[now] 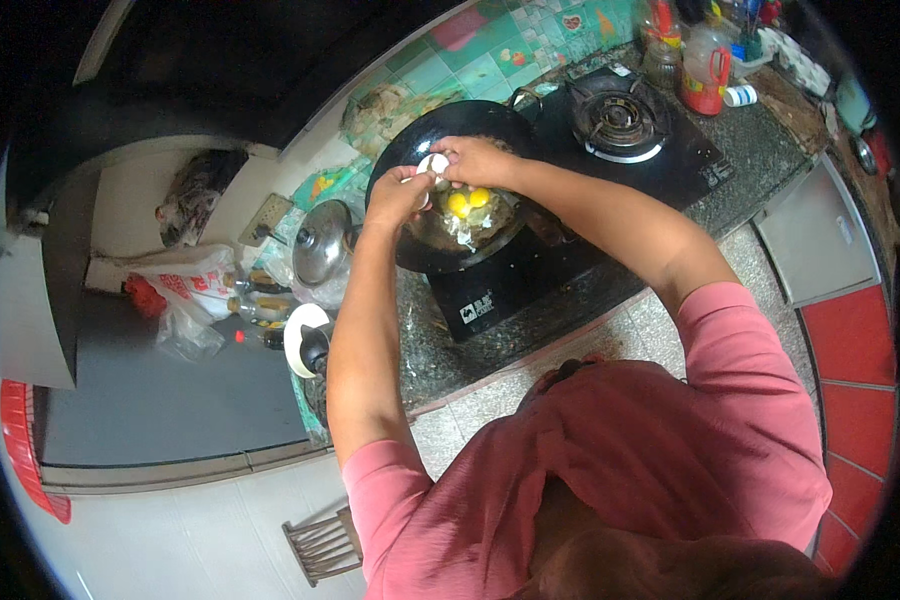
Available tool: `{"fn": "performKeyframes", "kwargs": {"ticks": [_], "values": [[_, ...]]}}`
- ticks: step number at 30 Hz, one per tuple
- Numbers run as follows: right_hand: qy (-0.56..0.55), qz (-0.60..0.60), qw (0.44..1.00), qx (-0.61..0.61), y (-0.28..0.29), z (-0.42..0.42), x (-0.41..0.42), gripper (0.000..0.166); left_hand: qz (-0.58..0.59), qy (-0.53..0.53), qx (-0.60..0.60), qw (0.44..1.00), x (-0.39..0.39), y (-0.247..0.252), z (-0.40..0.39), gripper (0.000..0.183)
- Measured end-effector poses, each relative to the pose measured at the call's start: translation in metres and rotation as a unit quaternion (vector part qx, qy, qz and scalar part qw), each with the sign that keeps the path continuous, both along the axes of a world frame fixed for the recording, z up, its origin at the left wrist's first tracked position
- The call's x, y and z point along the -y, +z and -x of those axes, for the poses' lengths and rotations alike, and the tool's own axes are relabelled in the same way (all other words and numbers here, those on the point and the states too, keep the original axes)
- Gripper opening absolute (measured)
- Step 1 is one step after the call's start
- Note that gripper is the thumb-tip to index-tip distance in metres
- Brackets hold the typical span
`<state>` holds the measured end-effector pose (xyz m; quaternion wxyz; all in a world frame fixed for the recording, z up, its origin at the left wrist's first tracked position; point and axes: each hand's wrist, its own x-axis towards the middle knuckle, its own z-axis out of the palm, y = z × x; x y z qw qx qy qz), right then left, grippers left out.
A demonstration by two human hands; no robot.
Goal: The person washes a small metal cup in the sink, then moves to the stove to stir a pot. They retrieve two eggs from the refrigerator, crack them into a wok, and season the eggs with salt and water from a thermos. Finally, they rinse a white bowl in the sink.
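A white-shelled egg (433, 163), its shell apparently cracked, is held between both hands above a black wok (450, 260). My left hand (400, 196) grips its left side, and a piece of white shell shows by those fingers. The fingers of my right hand (474, 162) hold it from the right. Below them, two yellow egg yolks (468, 201) lie in the wok with some egg white, part of it turned opaque. The wok sits on the left side of a black gas stove (487, 300). Whether the egg's two shell parts are separated is hard to tell.
An unused burner (619, 114) is right of the wok. A glass pot lid (322, 241), a white bowl (298, 341) and bottles (266, 307) are at left. A red-capped plastic jug (703, 71) stands at the back right. Green tiles (480, 67) line the wall behind.
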<state>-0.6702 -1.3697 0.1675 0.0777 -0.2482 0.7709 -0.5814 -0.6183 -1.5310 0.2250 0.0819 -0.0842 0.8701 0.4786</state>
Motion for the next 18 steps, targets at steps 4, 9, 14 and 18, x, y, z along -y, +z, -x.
{"fn": "performKeyframes", "kwargs": {"ticks": [4, 9, 14, 18], "values": [[0.089, 0.09, 0.987, 0.097, 0.002, -0.002, 0.002, 0.053, 0.067, -0.025, 0.006, 0.997, -0.008, 0.011, 0.003, 0.037], [0.085, 0.071, 0.993, 0.05, 0.005, 0.004, -0.001, 0.049, 0.075, -0.028, -0.009, 0.997, -0.008, 0.013, 0.008, 0.039], [0.015, 0.004, 1.0, -0.012, 0.011, -0.001, -0.006, 0.048, 0.052, -0.005, -0.032, 0.998, -0.014, 0.02, 0.004, 0.043], [-0.069, -0.035, 0.989, -0.128, -0.006, 0.012, -0.008, 0.049, 0.163, -0.016, -0.162, 0.973, 0.001, 0.009, 0.014, 0.045]]}}
